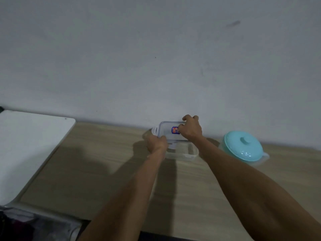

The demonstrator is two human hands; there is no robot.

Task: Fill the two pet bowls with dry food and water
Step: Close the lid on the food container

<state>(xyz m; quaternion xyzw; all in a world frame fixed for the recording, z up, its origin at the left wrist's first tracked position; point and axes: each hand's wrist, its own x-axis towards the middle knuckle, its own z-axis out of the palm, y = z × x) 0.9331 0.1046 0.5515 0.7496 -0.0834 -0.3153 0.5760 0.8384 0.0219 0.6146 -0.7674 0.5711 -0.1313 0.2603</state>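
A clear plastic container point(188, 152) stands on the wooden table near the wall. Its clear lid point(166, 126), with a red and blue label, is tilted up above the box. My left hand point(156, 142) grips the lid's near left edge. My right hand point(191, 128) grips its far right edge. What is inside the container cannot be made out. A clear pitcher with a turquoise lid point(243, 147) stands to the right, close to the wall. No pet bowls are in view.
The wooden table point(97, 171) runs along a pale wall. A white table point(26, 145) adjoins it on the left. Dark cloth and clear plastic point(26, 225) lie at the bottom left corner.
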